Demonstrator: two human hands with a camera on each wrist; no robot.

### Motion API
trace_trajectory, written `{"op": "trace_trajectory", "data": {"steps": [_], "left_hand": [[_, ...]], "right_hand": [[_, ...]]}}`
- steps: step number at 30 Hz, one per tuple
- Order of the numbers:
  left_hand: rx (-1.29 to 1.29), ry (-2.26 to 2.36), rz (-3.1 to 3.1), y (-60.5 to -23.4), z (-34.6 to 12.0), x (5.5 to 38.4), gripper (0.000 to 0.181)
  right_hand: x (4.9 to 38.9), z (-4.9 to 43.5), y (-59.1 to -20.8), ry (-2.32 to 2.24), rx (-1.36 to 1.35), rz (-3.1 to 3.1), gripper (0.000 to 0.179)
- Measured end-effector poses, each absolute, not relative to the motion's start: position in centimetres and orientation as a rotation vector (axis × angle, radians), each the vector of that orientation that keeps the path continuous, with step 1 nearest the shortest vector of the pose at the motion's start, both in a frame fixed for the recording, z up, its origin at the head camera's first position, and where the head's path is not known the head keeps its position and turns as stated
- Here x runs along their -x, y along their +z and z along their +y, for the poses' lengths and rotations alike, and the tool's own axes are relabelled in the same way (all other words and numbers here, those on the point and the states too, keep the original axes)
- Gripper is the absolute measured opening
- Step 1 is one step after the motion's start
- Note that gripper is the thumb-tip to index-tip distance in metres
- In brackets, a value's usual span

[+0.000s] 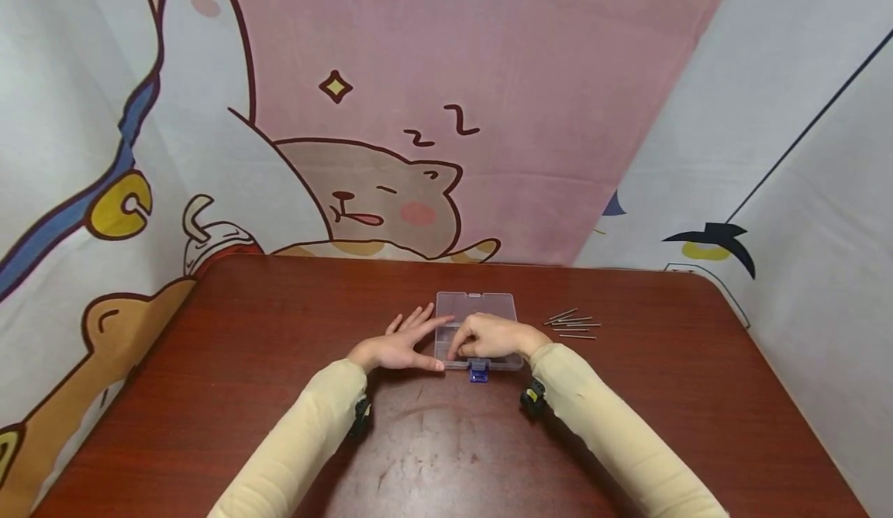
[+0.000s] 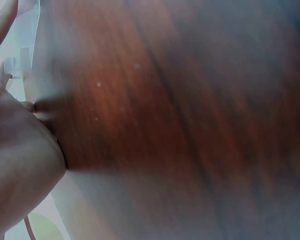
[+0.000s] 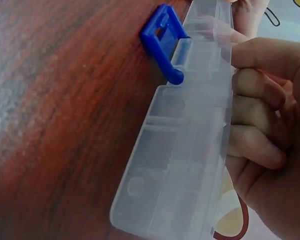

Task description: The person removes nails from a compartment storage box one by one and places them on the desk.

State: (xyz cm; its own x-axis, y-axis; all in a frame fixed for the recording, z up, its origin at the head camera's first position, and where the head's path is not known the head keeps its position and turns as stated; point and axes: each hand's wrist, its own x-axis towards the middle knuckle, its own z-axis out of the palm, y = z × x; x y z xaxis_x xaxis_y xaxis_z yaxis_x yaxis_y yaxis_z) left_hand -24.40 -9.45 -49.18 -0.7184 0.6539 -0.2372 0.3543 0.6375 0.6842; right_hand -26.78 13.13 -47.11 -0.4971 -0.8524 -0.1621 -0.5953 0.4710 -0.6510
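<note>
A clear plastic compartment box (image 1: pixel 488 364) lies on the table with its lid (image 1: pixel 481 305) tipped back and its blue latch (image 1: pixel 477 373) hanging at the front. My left hand (image 1: pixel 399 350) rests at the box's left side, fingers spread, thumb at the front left corner and index finger over the left edge. My right hand (image 1: pixel 491 336) reaches down into the left part of the box. In the right wrist view its fingers (image 3: pixel 257 90) are curled behind the see-through wall. Its fingertips are partly hidden, and I cannot tell whether they hold anything.
Several thin metal nails (image 1: pixel 574 324) lie loosely grouped to the right of the box on the brown wooden table (image 1: pixel 293 301). A cartoon-printed cloth (image 1: pixel 544 115) hangs behind the table's far edge and along both sides.
</note>
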Motion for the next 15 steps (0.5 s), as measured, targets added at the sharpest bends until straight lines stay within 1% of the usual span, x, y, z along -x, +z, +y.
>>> {"op": "trace_trajectory", "data": {"steps": [6, 15], "left_hand": [[-0.787, 0.860, 2.387, -49.31, -9.37, 24.38, 0.081], [-0.776, 0.851, 2.388, -49.28, -9.35, 24.45, 0.080]], "right_hand": [[26.73, 13.56, -47.19, -0.805, 1.242, 2.225, 0.018], [26.59, 13.45, -46.93, -0.811, 1.148, 2.247, 0.011]]}}
